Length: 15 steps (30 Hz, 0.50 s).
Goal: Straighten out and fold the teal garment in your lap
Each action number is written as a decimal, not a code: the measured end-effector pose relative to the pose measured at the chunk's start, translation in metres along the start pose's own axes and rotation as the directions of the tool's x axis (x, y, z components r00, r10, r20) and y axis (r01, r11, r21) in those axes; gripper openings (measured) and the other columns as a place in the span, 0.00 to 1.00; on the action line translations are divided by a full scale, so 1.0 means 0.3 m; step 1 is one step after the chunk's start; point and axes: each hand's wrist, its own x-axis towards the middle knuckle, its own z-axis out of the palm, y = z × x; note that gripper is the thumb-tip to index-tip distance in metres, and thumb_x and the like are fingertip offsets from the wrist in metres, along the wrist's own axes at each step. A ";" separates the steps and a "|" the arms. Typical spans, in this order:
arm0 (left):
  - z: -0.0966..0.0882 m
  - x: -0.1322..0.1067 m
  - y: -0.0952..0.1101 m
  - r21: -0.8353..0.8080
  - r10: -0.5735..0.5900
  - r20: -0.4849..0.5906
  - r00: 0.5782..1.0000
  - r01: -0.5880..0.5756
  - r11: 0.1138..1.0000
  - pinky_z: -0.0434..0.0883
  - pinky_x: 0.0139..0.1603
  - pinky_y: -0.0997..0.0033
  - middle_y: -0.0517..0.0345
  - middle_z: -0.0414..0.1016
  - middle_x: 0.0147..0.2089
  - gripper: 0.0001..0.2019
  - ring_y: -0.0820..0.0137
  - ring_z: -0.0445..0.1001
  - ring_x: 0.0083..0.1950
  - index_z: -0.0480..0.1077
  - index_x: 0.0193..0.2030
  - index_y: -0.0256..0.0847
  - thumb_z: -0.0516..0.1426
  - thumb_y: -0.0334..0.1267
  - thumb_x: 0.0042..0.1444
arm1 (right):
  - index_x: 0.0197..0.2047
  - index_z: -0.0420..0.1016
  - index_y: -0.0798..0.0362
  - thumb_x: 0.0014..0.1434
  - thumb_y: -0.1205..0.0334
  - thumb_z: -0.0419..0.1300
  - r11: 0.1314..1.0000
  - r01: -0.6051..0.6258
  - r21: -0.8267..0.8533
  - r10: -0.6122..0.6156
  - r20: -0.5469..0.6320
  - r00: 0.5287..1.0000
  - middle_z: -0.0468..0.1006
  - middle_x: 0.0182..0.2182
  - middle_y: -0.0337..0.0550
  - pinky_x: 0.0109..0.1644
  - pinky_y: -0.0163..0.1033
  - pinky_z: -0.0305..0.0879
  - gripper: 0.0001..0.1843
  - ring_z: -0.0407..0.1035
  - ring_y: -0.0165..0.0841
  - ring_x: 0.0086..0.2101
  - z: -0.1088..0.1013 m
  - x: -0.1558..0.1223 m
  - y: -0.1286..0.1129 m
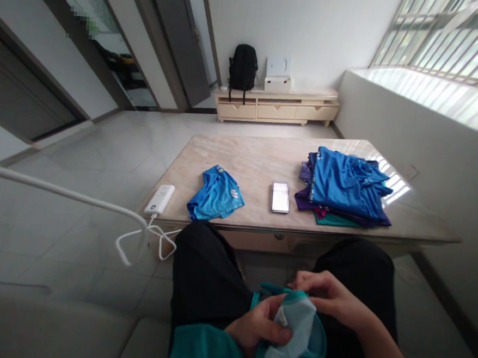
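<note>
Pale walls, a backpack (243, 66) on the far cabinet (276, 112), and here's the table (261, 153): power bank (162, 196) and blue garment (217, 195) left, phone (280, 197) mid-table, clothes (347, 186) piled right. Nearest, over the lap, there's the teal garment (296, 327), pale side showing! Left hand (259, 323) pinches it under the thumb; right hand (333, 296) bends its fingers at the far rim, whether pinching I can't tell.

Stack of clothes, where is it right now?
In the head view, the stack of clothes sits on the right side of the table, near its front edge, right of the phone and beyond the person's right knee.
</note>
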 end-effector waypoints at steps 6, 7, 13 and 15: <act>-0.014 0.005 0.010 0.005 0.042 0.004 0.999 -0.042 0.999 0.65 0.29 0.79 0.56 0.78 0.33 0.30 0.76 0.71 0.28 0.81 0.49 0.33 0.78 0.38 0.37 | 0.39 0.81 0.52 0.64 0.54 0.68 0.998 0.051 0.046 -0.046 -0.110 0.993 0.76 0.42 0.46 0.49 0.41 0.68 0.10 0.72 0.36 0.43 -0.035 -0.013 -0.032; -0.015 0.004 0.015 0.011 0.048 -0.016 0.999 -0.048 0.999 0.66 0.29 0.80 0.56 0.78 0.34 0.30 0.76 0.71 0.28 0.81 0.50 0.34 0.78 0.39 0.37 | 0.39 0.79 0.52 0.65 0.52 0.68 0.999 0.042 0.029 -0.037 -0.172 0.984 0.78 0.42 0.46 0.48 0.40 0.68 0.11 0.72 0.36 0.43 -0.044 -0.017 -0.041; -0.017 -0.037 0.123 0.324 0.093 -0.147 0.985 -0.041 0.945 0.70 0.41 0.78 0.56 0.80 0.45 0.32 0.72 0.75 0.40 0.80 0.54 0.42 0.78 0.42 0.39 | 0.40 0.77 0.51 0.59 0.48 0.72 0.989 -0.031 -0.146 -0.068 -0.627 0.776 0.76 0.29 0.39 0.31 0.33 0.64 0.17 0.68 0.30 0.28 -0.070 -0.058 -0.130; -0.017 -0.057 0.189 0.598 0.154 -0.158 0.975 -0.030 0.801 0.70 0.46 0.75 0.56 0.80 0.47 0.27 0.69 0.75 0.44 0.80 0.54 0.41 0.75 0.43 0.46 | 0.40 0.78 0.50 0.56 0.45 0.73 0.981 -0.031 -0.190 -0.118 -0.720 0.683 0.79 0.30 0.40 0.30 0.34 0.67 0.19 0.71 0.33 0.28 -0.067 -0.073 -0.171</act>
